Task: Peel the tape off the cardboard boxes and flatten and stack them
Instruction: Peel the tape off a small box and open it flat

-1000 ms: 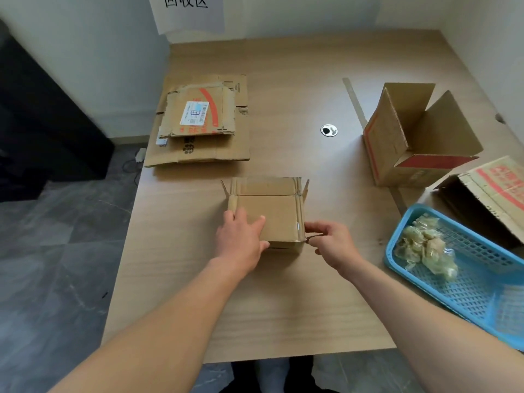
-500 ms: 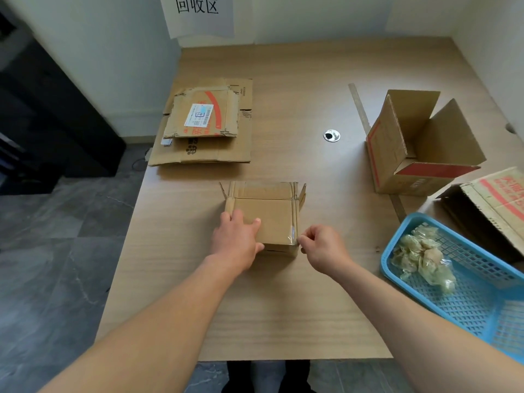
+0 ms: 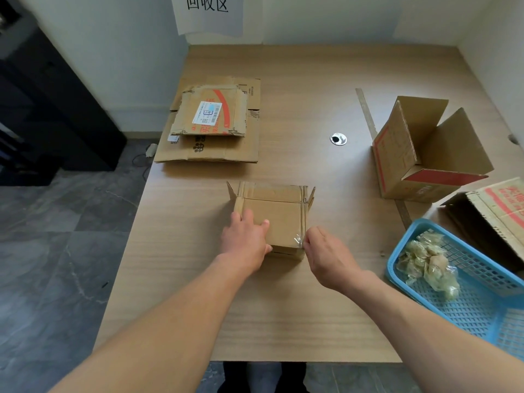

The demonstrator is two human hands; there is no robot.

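Pinching with the right hand (image 3: pixel 326 259), fingers curled in tight, at a crinkled strip of clear tape (image 3: pixel 298 239) on the near right corner of a small brown cardboard box (image 3: pixel 275 217). Judging that grip from the lifted film, the fingertips mostly hiding behind the knuckles. Pressing down with the left hand (image 3: pixel 245 242), fingers straight and flat on the box's near left part. Sitting at centre frame, that box, with its far flaps standing slightly open.

Looking about midway through the job. Showing as done: a stack of flattened brown cardboard boxes (image 3: pixel 212 148) lying in the upper left of the table, the top one bearing a white label and red print. Pointing to strips already off: a wad of yellowish peeled tape (image 3: pixel 425 265) resting in a blue plastic mesh basket (image 3: pixel 482 307) at lower right. Remaining: stripping, flattening and stacking the box in hand, then handling a tall open brown box with red stripes (image 3: pixel 397 154) at upper right and a second red-printed cardboard box (image 3: pixel 499 205) at the right edge.

Working on a pale wood-grain table (image 3: pixel 283 313) with a round metal grommet (image 3: pixel 338 138) above centre. Standing among white walls, with a white paper sign (image 3: pixel 208 15) at top centre, grey stone-look flooring (image 3: pixel 56 265) at left and a black cabinet (image 3: pixel 51 109) at upper left.
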